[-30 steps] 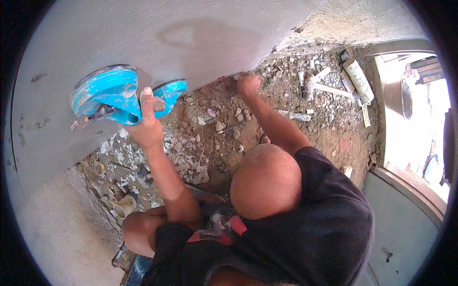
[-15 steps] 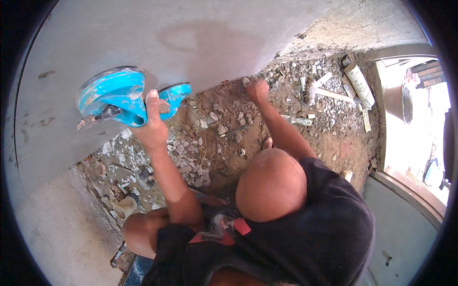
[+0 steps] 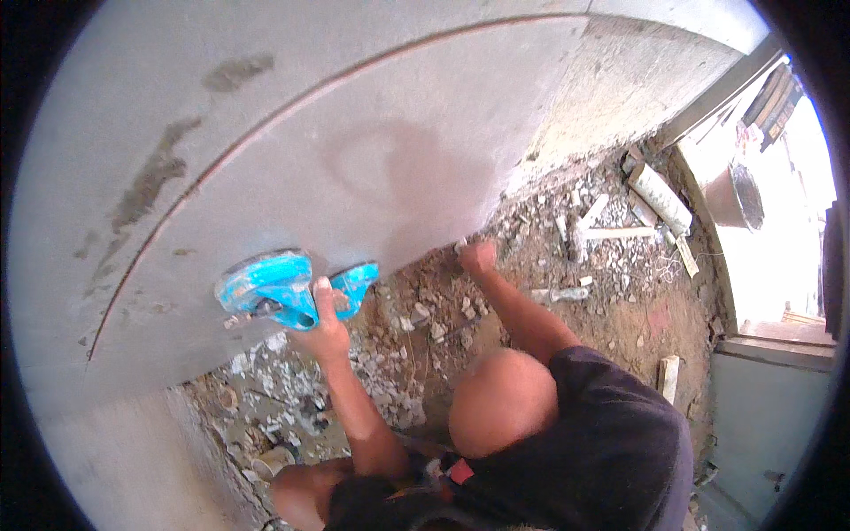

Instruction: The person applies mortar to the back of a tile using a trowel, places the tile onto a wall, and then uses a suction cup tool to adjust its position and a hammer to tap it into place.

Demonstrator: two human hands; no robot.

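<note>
A large grey slab [image 3: 425,115] stands upright in front of me. A blue double-cup suction lifter [image 3: 288,276] sits against its lower left part. My left hand [image 3: 324,332] is closed round the lifter's handle, thumb uppermost. At the slab's bottom edge, my right hand [image 3: 479,257] is closed near the ground, with a small pale bit by its fingertips. What those fingers hold, if anything, cannot be made out.
Broken rubble [image 3: 421,323] covers the dirt floor. To the right lie a hammer [image 3: 620,233], a pale cylinder [image 3: 660,199] and a clear bottle [image 3: 560,294]. A bucket [image 3: 737,196] stands by the bright doorway. A long joint line [image 3: 336,75] curves above the slab.
The view has tilted up, showing the joint line and grey smears above it. Both hands appear lower in the picture. The left hand still grips the suction lifter; the right stays at the slab's bottom edge.
</note>
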